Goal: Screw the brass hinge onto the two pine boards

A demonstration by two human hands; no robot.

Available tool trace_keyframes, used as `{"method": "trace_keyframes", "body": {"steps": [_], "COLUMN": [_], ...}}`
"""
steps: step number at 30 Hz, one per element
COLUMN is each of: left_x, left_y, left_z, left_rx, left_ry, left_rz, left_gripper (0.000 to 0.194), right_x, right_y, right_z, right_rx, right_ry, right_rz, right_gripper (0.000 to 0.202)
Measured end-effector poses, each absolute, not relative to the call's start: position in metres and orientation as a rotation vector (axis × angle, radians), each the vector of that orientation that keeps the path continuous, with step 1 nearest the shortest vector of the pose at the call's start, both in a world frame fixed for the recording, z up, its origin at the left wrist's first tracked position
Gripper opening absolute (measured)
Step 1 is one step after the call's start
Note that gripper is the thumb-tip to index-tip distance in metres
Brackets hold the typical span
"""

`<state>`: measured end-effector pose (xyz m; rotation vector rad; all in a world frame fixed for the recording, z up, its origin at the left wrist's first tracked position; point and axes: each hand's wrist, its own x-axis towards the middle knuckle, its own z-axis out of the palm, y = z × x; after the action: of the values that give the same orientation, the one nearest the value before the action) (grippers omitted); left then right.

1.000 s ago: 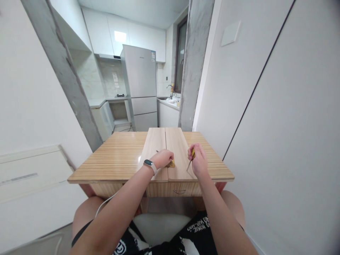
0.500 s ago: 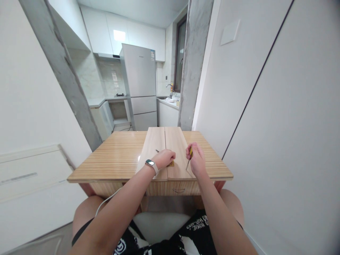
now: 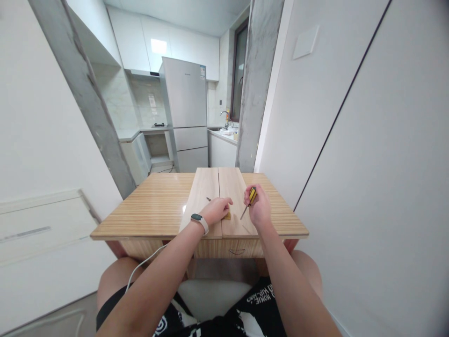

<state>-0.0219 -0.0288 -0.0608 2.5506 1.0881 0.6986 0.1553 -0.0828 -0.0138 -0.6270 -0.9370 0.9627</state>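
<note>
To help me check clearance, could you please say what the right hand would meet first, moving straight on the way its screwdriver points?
Led by the screwdriver, the right hand would probably meet the right-hand wooden board first; the tip seems just above it, though depth is unclear.

The black clothing (image 3: 260,299) appears to read "HIP-HOP" and "HOMIE".
</note>
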Motion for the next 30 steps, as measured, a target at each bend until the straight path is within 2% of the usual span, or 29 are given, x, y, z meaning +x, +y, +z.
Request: {"method": "trace_keyframes", "body": {"steps": [7,15,30], "left_x": [-0.022,-0.022,-0.023], "left_y": [-0.03,-0.033,-0.033], "left_z": [-0.068,-0.067,-0.068], "left_rx": [2.449,2.427,2.413], "left_ry": [1.113,1.12,1.136], "left_rz": [0.773,0.793,0.801], "left_gripper": [0.035,0.032,0.035], "right_x": [0.137,0.124,0.124], "right_y": [-0.06,-0.04,-0.026], "right_z": [0.006,0.003,-0.005], "right_rx": [-0.562,-0.547,-0.572], "right_ry": [-1.0,-1.027,-1.085], "right_rz": [0.986,1.01,1.028], "right_gripper": [0.039,0.028,0.029]}}
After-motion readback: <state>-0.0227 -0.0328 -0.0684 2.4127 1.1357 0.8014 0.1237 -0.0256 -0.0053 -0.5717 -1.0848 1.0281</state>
